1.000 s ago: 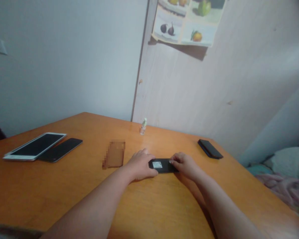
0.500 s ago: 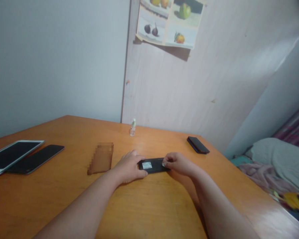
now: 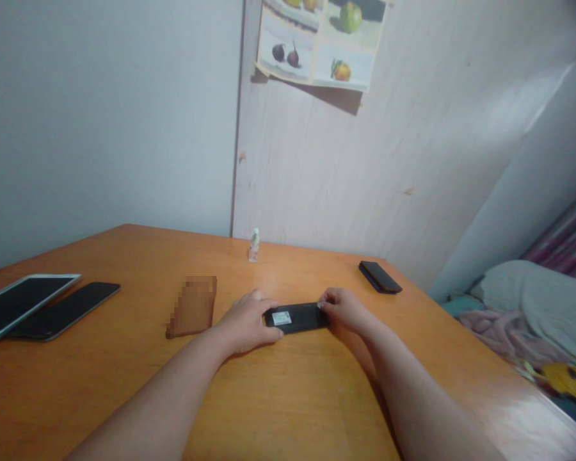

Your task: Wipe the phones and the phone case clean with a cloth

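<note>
- The left hand (image 3: 244, 322) has its grip clamped on the left end of the flat black device (image 3: 300, 319), thumb along the near long edge and fingers over by the far one.
- The right hand (image 3: 346, 310) has its grip at the device's right end, thumb and fingertips drawn in near the far corner; whether they are pinched on the device, or on anything, I cannot tell. A pale spot at those fingertips is too small to make out.
- The key relation: the device lies between the two hands, to the right of the left grip and to the left of the right one. Its long axis runs from hand to hand, roughly crosswise to the person, the right end tipped slightly farther away. Neither hand is clearly nearer, as each is at its own end.
- A white label (image 3: 281, 317) sits on the upper face, towards the left hand.
- Under it all is the orange-brown worktop (image 3: 288, 397), on which the device lies flat.
- Left of the left hand, near it, lies a brown flat item (image 3: 199, 310), partly pixelated.
- Beyond the hands a small bottle (image 3: 254, 245) stands upright.
- Well apart lie a dark folded case (image 3: 380, 277) at far right, and a dark phone (image 3: 77, 307) beside a white-framed tablet (image 3: 26, 298) at far left.
</note>
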A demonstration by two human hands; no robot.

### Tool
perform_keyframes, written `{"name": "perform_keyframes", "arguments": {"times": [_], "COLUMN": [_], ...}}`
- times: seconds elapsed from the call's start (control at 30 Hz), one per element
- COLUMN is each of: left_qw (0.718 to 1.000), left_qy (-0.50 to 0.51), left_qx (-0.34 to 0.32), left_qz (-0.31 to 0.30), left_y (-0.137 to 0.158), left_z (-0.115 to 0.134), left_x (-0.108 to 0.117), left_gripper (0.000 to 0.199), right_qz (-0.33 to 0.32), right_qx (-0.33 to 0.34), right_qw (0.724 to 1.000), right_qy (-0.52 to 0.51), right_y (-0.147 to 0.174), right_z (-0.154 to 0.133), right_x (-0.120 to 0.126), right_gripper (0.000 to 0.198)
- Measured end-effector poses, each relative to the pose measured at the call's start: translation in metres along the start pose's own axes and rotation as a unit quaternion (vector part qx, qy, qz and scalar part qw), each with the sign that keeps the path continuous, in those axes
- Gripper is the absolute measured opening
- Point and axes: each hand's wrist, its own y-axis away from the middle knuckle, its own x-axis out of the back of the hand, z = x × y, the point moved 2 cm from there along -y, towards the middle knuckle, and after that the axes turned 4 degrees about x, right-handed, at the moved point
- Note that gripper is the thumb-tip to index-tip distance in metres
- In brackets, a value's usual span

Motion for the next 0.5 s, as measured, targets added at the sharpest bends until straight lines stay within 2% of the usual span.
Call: {"name": "perform_keyframes", "arguments": {"times": [0.1,0.27,0.4,0.5], "left_qw": [1.0,1.0,1.0,1.0], "left_qy": [-0.002,-0.001,-0.001,-0.001], "left_qx": [0.001,0.001,0.004,0.003], "left_qz": [0.002,0.001,0.001,-0.002], "left_y": [0.0,0.0,0.0,0.0], "left_z": [0.0,-0.002,-0.001,0.0], "left_x": [0.0,-0.001,-0.001,0.0], "left_gripper": [0.049,0.05,0.05,0.05], "right_qz": [0.014,-0.037,0.003,0.012], "right_qx": [0.02,0.051,0.027,0.051], "right_qw": [1.0,0.998,0.999,0.998], "right_qy": [0.016,0.008,0.024,0.026], "right_y": [-0.003,0.001,0.002,0.003], "right_z": [-0.007,-0.01,-0.01,-0.019], "right_x": [-0.004,-0.001,0.0,-0.004], "right_gripper": [0.01,0.008,0.011,0.011]}}
